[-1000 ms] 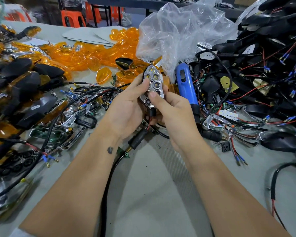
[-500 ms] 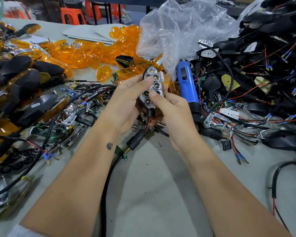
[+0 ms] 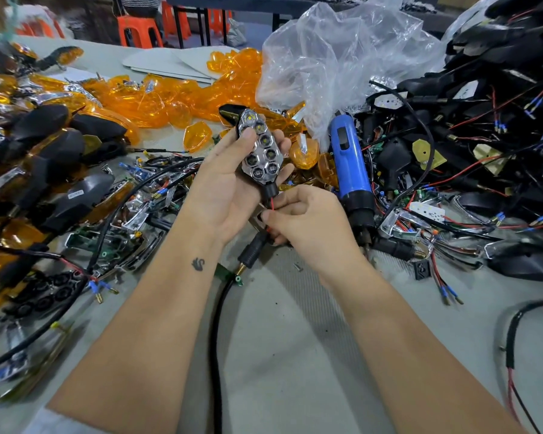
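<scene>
The LED unit point(image 3: 261, 151) is up in your left hand point(image 3: 223, 189), held upright over the middle of the grey tabletop point(image 3: 295, 339) with its chrome honeycomb face toward you. That hand is wrapped round it, thumb pressed on the upper cells and fingers curled behind the right edge. Your right hand point(image 3: 308, 220) sits just below, fingers bunched, pinching the thin red wire point(image 3: 271, 203) that comes out of the unit's black stem.

Just right of your hands there's a blue power tool point(image 3: 350, 161) lying down, with a crinkled clear plastic bag point(image 3: 342, 57) behind it. There's a heap of orange lenses point(image 3: 176, 98) behind the unit and a big tangle of black housings point(image 3: 499, 73) and wires on the right. A thick black cable point(image 3: 215, 339) runs between your forearms. Orange stools point(image 3: 138, 29) stand at the back of the room.
</scene>
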Available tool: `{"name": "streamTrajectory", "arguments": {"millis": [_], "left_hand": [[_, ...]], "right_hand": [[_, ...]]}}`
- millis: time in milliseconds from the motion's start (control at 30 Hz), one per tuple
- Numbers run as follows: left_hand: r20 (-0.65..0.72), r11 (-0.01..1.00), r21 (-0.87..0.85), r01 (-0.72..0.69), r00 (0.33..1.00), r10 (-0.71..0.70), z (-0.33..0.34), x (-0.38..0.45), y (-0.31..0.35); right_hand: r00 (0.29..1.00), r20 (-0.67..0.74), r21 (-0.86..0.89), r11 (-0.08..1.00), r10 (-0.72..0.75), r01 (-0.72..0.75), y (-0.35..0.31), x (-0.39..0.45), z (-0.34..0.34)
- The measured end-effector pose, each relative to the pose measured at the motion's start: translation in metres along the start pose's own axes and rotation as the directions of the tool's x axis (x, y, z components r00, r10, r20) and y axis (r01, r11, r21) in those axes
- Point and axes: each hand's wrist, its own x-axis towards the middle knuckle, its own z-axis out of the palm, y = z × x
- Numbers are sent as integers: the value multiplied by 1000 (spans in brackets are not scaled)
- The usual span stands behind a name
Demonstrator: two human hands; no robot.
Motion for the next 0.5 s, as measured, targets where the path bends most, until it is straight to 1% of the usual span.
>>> {"name": "streamTrajectory", "arguments": {"millis": [67,133,333,500], "left_hand": [[-16,1000,-11,0,1000,0,-1,0,0],[-26,1000,-5,-8,1000,7,0,1,0],[-30,999,7,-43,999,44,4,2,-3],[-41,999,-45,-24,999,22,3,1,-4]], "right_hand": [[998,-63,-60,998,-28,25,2,1,-2],[994,-90,-88,995,-56,48,3,3,-2],[982,-92,-165,975,-166,150,3,2,1],[983,-73,-160,975,-169,156,4,2,-2]]}}
